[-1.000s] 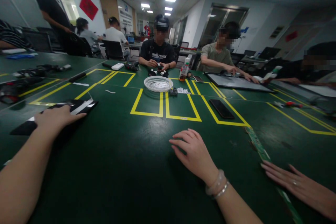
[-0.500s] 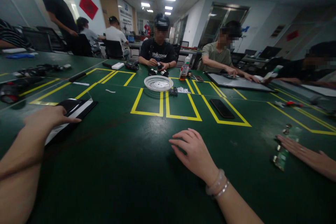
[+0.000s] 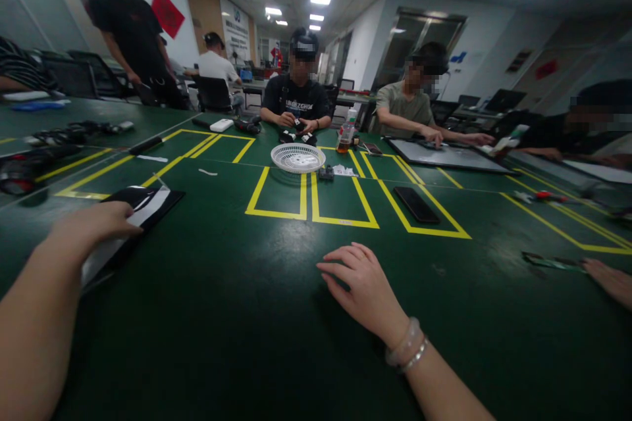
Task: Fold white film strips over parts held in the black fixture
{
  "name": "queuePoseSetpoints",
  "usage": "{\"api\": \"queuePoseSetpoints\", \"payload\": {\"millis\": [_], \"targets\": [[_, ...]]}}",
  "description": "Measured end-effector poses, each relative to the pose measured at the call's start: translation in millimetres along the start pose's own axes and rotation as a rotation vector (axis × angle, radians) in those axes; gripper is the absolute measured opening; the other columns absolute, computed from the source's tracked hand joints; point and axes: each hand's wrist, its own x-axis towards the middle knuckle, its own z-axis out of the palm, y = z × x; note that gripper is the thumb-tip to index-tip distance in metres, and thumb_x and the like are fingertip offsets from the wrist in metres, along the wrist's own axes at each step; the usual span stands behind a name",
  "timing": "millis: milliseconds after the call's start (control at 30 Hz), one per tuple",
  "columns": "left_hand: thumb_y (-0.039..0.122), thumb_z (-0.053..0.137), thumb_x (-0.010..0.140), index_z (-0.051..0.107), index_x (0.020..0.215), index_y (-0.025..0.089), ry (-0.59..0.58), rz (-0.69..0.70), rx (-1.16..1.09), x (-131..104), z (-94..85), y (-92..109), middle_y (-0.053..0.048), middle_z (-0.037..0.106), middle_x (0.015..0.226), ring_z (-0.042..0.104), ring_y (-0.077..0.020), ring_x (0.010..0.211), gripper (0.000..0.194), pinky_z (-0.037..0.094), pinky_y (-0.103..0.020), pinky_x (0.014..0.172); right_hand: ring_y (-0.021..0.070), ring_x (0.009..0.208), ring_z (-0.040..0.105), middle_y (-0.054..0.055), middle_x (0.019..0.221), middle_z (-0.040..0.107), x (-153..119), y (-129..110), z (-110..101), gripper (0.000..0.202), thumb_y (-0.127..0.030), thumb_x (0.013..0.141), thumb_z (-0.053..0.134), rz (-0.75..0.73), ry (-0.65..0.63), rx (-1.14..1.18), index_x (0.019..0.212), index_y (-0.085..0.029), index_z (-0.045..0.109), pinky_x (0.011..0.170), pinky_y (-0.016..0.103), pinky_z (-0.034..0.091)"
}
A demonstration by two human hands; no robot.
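My left hand is at the left, its thumb and fingers closed on a flat black pouch with a white strip along it. The far end of the pouch points up and right; its near part is partly hidden by the hand. My right hand lies on the green table near the middle, palm down, fingers loosely apart and holding nothing. Two bracelets circle its wrist.
A white basket, a bottle and a dark phone stand or lie ahead, among yellow tape outlines. At the right edge another person's hand touches a green strip. People sit across the table.
My left thumb has drawn in toward the fingers on the pouch. My right hand is unmoved. The other person's hand and the green item have shifted right. A standing person has turned.
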Motion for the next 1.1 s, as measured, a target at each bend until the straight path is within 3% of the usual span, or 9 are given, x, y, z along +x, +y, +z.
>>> {"api": "queuePoseSetpoints", "payload": {"millis": [100,200,433,600,700,833,967,1033,1100], "targets": [[0.039,0.063,0.078,0.065,0.122,0.011,-0.014,0.013,0.067,-12.4,-9.8,21.4,-0.016,0.064,0.114,0.058,-0.0359,0.098,0.052,0.047,-0.042,0.082,0.0211,0.104,0.062,0.003,0.109,0.07,0.2,-1.0,0.1,0.022,-0.019,0.092,0.059,-0.006,0.004,0.018,0.109,-0.027,0.069,0.104,0.05,0.041],[0.036,0.052,0.09,0.053,0.139,0.012,0.001,0.238,0.073,-32.5,-10.4,59.1,-0.015,0.057,0.129,0.057,-0.0327,0.106,0.055,0.046,-0.04,0.088,0.0218,0.108,0.062,0.005,0.116,0.068,-0.7,-2.1,1.6,0.027,-0.019,0.092,0.058,-0.027,0.027,0.03,0.117,-0.027,0.065,0.105,0.051,0.042],[0.028,0.052,0.092,0.054,0.139,0.029,-0.173,1.029,-0.211,-96.7,21.3,152.5,-0.004,0.06,0.122,0.059,-0.0217,0.106,0.046,0.048,-0.026,0.087,0.0255,0.132,0.05,0.01,0.142,0.055,-1.7,-17.4,5.1,0.037,-0.029,0.088,0.066,-0.088,-0.037,0.09,0.124,-0.024,0.056,0.113,0.052,0.036],[0.014,0.051,0.091,0.052,0.14,0.032,-0.272,1.176,-0.328,-119.7,27.5,170.5,-0.002,0.06,0.122,0.059,-0.019,0.109,0.052,0.047,-0.024,0.091,0.0196,0.106,0.065,0.002,0.115,0.069,-1.4,-20.9,7.1,0.036,-0.023,0.088,0.067,0.028,-0.208,0.219,0.122,-0.026,0.054,0.113,0.049,0.035],[0.019,0.052,0.093,0.055,0.138,0.028,-0.256,1.158,-0.358,-113.1,27.8,169.6,-0.004,0.06,0.123,0.059,-0.0212,0.11,0.046,0.047,-0.027,0.092,0.0207,0.092,0.065,0.001,0.104,0.07,-2.1,-17.1,6.4,0.041,-0.029,0.086,0.07,0.113,-0.226,0.285,0.124,-0.027,0.053,0.091,0.04,0.049],[0.042,0.058,0.095,0.056,0.137,0.025,-0.193,1.016,-0.313,-82.4,27.6,152.6,-0.006,0.058,0.13,0.056,-0.027,0.116,0.046,0.047,-0.036,0.099,0.0186,0.083,0.062,0.0,0.097,0.068,-2.4,-10.8,2.6,0.036,-0.035,0.09,0.065,0.223,-0.237,0.47,0.124,-0.028,0.054,0.072,0.032,0.048],[0.059,0.06,0.09,0.048,0.139,0.001,0.088,0.51,-0.001,-32.4,22.4,89.7,-0.023,0.046,0.14,0.045,-0.0411,0.126,0.077,0.037,-0.053,0.106,0.0172,0.08,0.059,0.003,0.095,0.065,-2.6,-1.7,0.8,0.033,-0.041,0.094,0.058,0.331,-0.111,0.634,0.124,-0.026,0.056,0.072,0.032,0.048],[0.062,0.059,0.088,0.052,0.129,-0.007,0.117,0.192,0.185,-9.8,19.5,47.2,-0.032,0.05,0.131,0.048,-0.0465,0.12,0.081,0.041,-0.06,0.097,0.0174,0.08,0.059,0.004,0.096,0.066,-2.1,2.2,1.2,0.034,-0.044,0.094,0.057,0.383,-0.034,0.696,0.122,-0.025,0.059,0.073,0.033,0.048],[0.068,0.056,0.086,0.054,0.127,-0.005,0.047,-0.025,0.2,5.8,18.2,9.7,-0.032,0.054,0.126,0.053,-0.0461,0.112,0.083,0.045,-0.061,0.089,0.0174,0.079,0.06,0.004,0.094,0.067,-0.8,4.7,1.8,0.035,-0.047,0.093,0.057,0.426,0.029,0.804,0.119,-0.023,0.06,0.07,0.031,0.049]]}}
